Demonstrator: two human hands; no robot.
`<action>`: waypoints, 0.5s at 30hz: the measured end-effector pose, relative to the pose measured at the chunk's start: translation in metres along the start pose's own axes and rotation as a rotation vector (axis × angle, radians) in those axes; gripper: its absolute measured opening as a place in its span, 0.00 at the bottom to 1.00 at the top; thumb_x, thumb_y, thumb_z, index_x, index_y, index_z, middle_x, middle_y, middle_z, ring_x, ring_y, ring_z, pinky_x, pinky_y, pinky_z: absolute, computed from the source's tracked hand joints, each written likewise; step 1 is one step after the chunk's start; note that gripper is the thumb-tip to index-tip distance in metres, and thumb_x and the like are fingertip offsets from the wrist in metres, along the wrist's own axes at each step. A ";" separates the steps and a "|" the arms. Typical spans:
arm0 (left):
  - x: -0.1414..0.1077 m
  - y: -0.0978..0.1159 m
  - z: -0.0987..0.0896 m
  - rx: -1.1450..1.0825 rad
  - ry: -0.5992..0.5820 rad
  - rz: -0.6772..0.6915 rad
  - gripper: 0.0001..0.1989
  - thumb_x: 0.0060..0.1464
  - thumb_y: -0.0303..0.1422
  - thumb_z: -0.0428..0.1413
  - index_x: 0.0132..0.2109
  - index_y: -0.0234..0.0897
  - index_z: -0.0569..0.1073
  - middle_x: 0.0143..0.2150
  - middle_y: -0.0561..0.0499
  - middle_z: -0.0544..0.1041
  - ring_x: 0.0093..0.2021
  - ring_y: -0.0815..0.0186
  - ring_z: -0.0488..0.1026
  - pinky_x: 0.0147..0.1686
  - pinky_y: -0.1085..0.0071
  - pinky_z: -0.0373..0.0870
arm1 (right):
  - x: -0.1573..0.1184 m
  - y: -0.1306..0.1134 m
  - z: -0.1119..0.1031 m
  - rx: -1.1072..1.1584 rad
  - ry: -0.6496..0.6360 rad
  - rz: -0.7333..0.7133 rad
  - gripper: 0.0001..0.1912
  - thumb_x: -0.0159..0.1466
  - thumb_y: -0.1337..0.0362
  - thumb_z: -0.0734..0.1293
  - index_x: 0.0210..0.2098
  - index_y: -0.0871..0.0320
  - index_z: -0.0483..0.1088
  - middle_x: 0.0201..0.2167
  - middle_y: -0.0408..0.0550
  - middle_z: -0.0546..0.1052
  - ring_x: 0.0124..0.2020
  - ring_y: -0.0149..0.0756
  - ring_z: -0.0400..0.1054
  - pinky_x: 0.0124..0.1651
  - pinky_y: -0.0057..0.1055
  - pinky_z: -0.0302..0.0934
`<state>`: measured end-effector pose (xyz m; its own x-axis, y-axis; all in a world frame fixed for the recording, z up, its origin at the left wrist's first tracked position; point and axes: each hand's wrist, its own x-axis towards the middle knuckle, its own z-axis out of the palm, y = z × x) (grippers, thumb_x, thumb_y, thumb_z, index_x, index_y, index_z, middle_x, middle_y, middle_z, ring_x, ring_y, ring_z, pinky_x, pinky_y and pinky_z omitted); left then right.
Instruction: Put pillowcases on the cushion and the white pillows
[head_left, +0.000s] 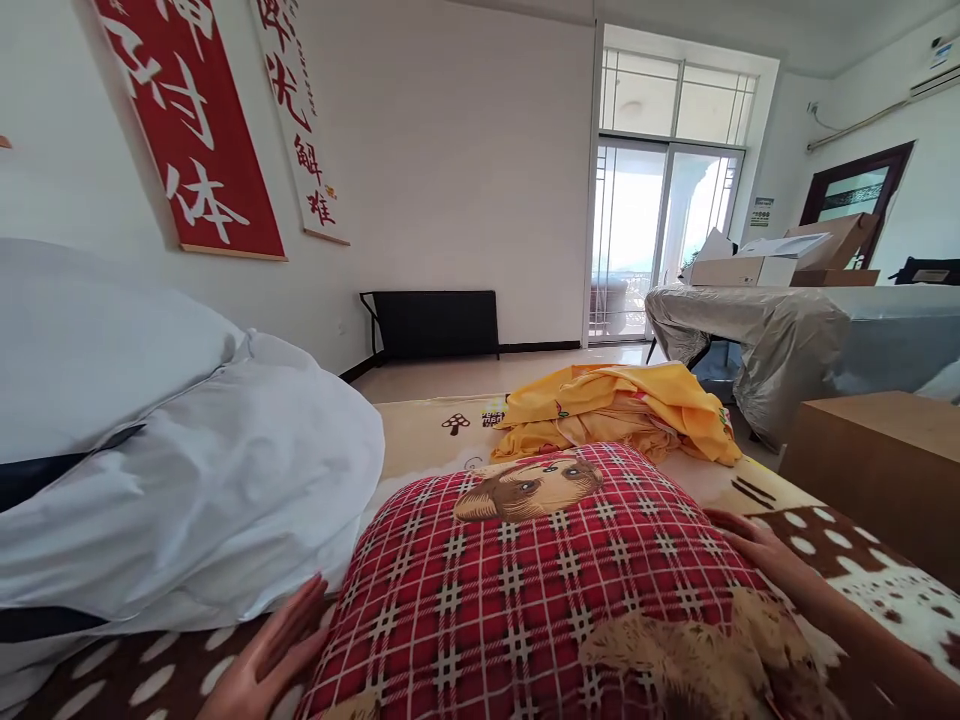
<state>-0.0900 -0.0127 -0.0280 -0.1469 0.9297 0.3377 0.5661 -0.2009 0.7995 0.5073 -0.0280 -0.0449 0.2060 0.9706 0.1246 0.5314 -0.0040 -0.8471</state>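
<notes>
A plump red plaid pillow (480,590) with printed dogs lies right in front of me on a patterned blanket (420,420). My left hand (274,650) rests along the pillow's left side, its fingers stretched out. Against the right side lies my right hand (750,540), fingers extended and partly hidden by the pillow's edge. Neither hand is wrapped around anything. Just past the pillow is a crumpled heap of yellow cloth (637,400).
White pillows (195,500) are piled at the left. To the right stands a brown cardboard box (885,460); behind it, a plastic-covered table (787,330) carries open boxes (742,270). A black folded frame (435,325) leans on the far wall beside a glass door (630,240).
</notes>
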 end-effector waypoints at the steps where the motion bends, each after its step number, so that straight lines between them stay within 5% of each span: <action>1: 0.010 0.010 0.001 -0.013 -0.010 -0.005 0.34 0.51 0.54 0.48 0.59 0.38 0.66 0.59 0.42 0.70 0.58 0.50 0.68 0.52 0.57 0.71 | 0.003 -0.021 -0.003 -0.026 0.018 -0.039 0.32 0.51 0.42 0.62 0.47 0.56 0.73 0.50 0.58 0.75 0.53 0.54 0.68 0.53 0.46 0.65; 3: 0.029 0.048 0.008 0.021 -0.102 0.016 0.32 0.51 0.48 0.47 0.60 0.37 0.64 0.63 0.46 0.65 0.61 0.53 0.64 0.57 0.60 0.66 | 0.010 -0.074 0.005 -0.160 0.089 -0.184 0.31 0.56 0.45 0.61 0.52 0.57 0.69 0.55 0.56 0.71 0.54 0.52 0.67 0.55 0.47 0.62; 5: 0.049 0.104 0.030 0.266 -0.342 0.157 0.27 0.53 0.37 0.43 0.58 0.36 0.67 0.62 0.48 0.68 0.61 0.58 0.64 0.61 0.62 0.59 | 0.020 -0.133 0.031 -0.308 0.055 -0.344 0.26 0.62 0.50 0.58 0.54 0.56 0.67 0.54 0.53 0.72 0.53 0.48 0.67 0.54 0.44 0.61; 7: 0.071 0.158 0.069 0.508 -0.521 0.248 0.22 0.51 0.29 0.45 0.51 0.38 0.74 0.57 0.49 0.73 0.59 0.59 0.66 0.60 0.65 0.59 | 0.033 -0.185 0.072 -0.540 -0.106 -0.466 0.21 0.65 0.60 0.56 0.53 0.56 0.68 0.53 0.51 0.73 0.54 0.44 0.67 0.56 0.40 0.59; 9: 0.091 0.195 0.116 0.583 -0.575 0.233 0.14 0.53 0.32 0.51 0.44 0.37 0.76 0.49 0.45 0.77 0.53 0.57 0.71 0.54 0.63 0.65 | 0.050 -0.221 0.116 -0.604 -0.172 -0.482 0.17 0.61 0.66 0.59 0.47 0.59 0.72 0.49 0.55 0.76 0.50 0.46 0.69 0.54 0.39 0.59; 12: 0.114 0.204 0.171 0.675 -0.578 0.194 0.14 0.58 0.38 0.53 0.46 0.32 0.73 0.49 0.41 0.75 0.50 0.58 0.72 0.52 0.54 0.66 | 0.076 -0.232 0.160 -0.646 -0.232 -0.484 0.15 0.62 0.67 0.59 0.43 0.65 0.74 0.44 0.58 0.77 0.48 0.46 0.70 0.53 0.39 0.58; 15: 0.127 0.173 0.180 0.678 -0.625 0.216 0.16 0.62 0.41 0.50 0.46 0.33 0.73 0.48 0.44 0.75 0.49 0.61 0.72 0.52 0.55 0.66 | 0.098 -0.204 0.159 -0.645 -0.306 -0.496 0.15 0.65 0.62 0.58 0.41 0.62 0.75 0.45 0.53 0.78 0.48 0.41 0.71 0.53 0.33 0.58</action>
<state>0.1353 0.1260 0.0635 0.3661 0.9298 -0.0392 0.9097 -0.3487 0.2256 0.2886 0.1062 0.0579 -0.3532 0.9182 0.1794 0.8824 0.3907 -0.2623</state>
